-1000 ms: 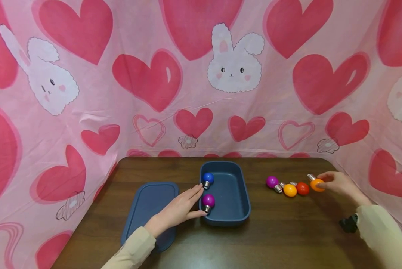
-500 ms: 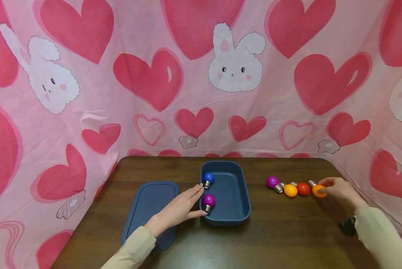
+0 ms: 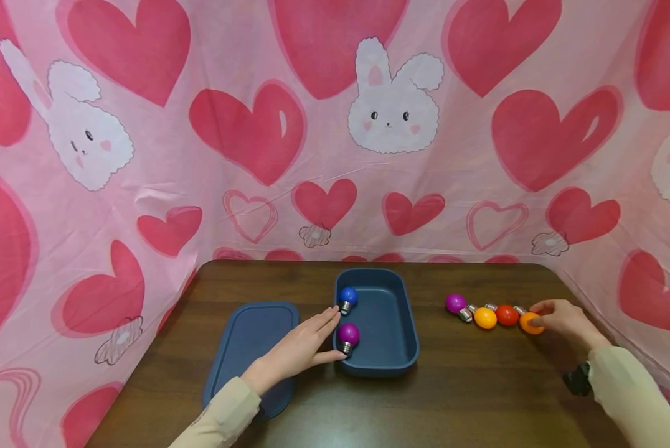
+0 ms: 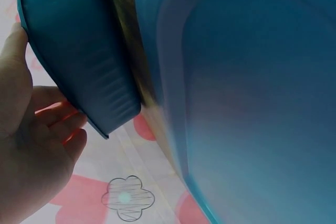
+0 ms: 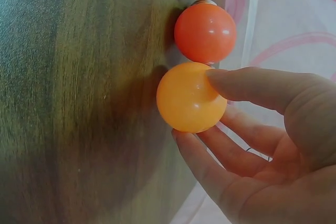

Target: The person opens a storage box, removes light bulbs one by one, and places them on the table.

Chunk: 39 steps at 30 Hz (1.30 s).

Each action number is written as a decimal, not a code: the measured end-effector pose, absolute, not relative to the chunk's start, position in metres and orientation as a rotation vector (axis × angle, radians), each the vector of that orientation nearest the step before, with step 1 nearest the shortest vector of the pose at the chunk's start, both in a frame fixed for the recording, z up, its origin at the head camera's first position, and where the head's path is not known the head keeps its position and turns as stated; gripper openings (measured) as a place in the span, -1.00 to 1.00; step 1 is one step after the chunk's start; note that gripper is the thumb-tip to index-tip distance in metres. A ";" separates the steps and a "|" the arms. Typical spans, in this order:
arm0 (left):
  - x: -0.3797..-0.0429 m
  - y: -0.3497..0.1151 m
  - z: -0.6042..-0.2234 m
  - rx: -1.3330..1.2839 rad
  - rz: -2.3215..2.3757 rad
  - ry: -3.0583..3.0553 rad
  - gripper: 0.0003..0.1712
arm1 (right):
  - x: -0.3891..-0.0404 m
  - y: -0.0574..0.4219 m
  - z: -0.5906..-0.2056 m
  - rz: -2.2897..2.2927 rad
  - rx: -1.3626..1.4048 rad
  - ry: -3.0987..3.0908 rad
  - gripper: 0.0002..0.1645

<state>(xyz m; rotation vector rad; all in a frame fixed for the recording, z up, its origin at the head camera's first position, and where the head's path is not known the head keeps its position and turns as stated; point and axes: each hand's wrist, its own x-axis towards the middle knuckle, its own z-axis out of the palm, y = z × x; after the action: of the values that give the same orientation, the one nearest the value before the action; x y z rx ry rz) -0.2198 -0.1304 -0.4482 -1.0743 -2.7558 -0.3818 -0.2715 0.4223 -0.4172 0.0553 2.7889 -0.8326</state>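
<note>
Somebody's right hand [image 3: 566,322] moves lower, pinching an orange bulb [image 3: 528,324] beside a red bulb [image 3: 507,315]; their left hand [image 3: 297,346], thumb spread, touches a box [image 3: 386,330].

Soft, even light fills the head view, with a pale sheen on the table [image 3: 436,386] toward its near edge; the cloth [image 3: 245,50] looks stretched at the sides. The left wrist view is dimmer and bluish, the lid [image 4: 257,103] hazy, the left hand [image 4: 37,129] dark against brighter cloth. In the right wrist view, small glints dot the orange bulb [image 5: 186,98] and red bulb [image 5: 205,32], and a broad soft shadow darkens the table.
</note>
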 end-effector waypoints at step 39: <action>-0.221 -0.130 -0.449 -1.056 -0.406 -2.795 -0.05 | -0.270 0.415 -0.407 -0.859 0.058 2.784 -0.25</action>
<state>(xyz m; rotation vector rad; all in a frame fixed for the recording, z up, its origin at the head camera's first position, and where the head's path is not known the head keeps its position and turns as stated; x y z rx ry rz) -0.2209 -0.1302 -0.4494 -1.0556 -2.7948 -0.4063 -0.2700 0.4150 -0.4065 0.0582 2.7843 -0.8585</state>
